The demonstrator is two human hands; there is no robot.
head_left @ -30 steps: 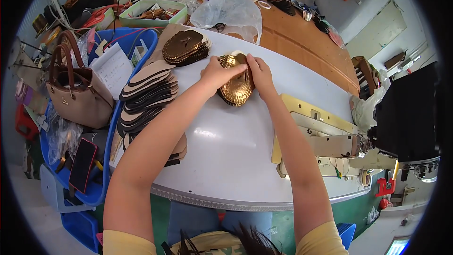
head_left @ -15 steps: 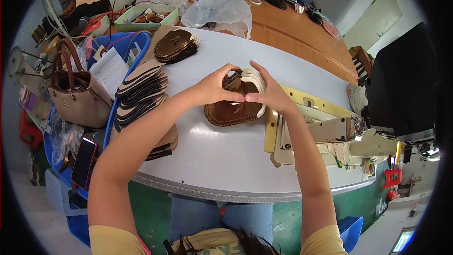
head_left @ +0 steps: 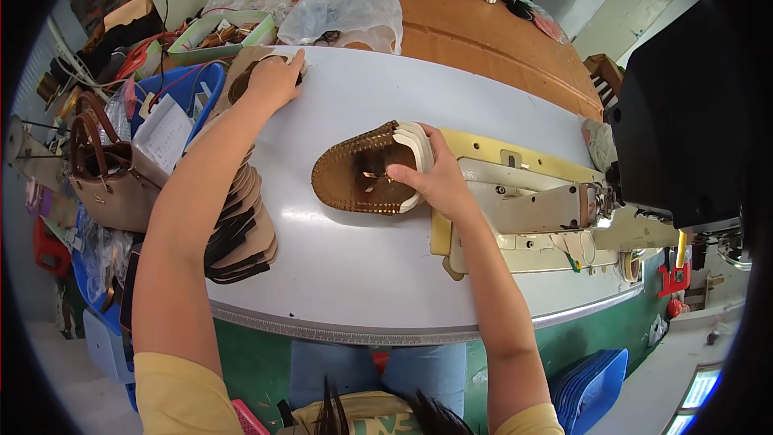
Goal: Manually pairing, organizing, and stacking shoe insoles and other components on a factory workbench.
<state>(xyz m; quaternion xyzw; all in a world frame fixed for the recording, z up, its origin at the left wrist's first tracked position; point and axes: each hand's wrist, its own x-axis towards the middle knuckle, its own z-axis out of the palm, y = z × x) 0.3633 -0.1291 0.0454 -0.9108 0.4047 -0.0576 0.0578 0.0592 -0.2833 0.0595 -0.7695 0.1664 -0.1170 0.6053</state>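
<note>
In the middle of the white table lies a small stack of brown shoe uppers [head_left: 334, 177] with studded, stitched edges, a small bow and cream-white backs. My right hand [head_left: 435, 181] grips them at the white end, thumb on the inner side and fingers behind. At the far left, my left hand [head_left: 276, 80] is closed over a second stack of brown shoe uppers [head_left: 239, 87], which it mostly covers; its fingertips are partly hidden.
Layered beige and black shoe-shaped pieces [head_left: 241, 234] lie by my left forearm. A sewing machine [head_left: 531, 205] is set into the table on the right, beside a large black housing [head_left: 676, 129]. A blue bin [head_left: 211, 80] and a handbag [head_left: 121, 185] stand left. A plastic bag [head_left: 346, 16] lies beyond.
My left hand has let go of the middle uppers and reached to the far-left stack. My right hand still holds the middle uppers, now turned sideways. The view has shifted slightly.
</note>
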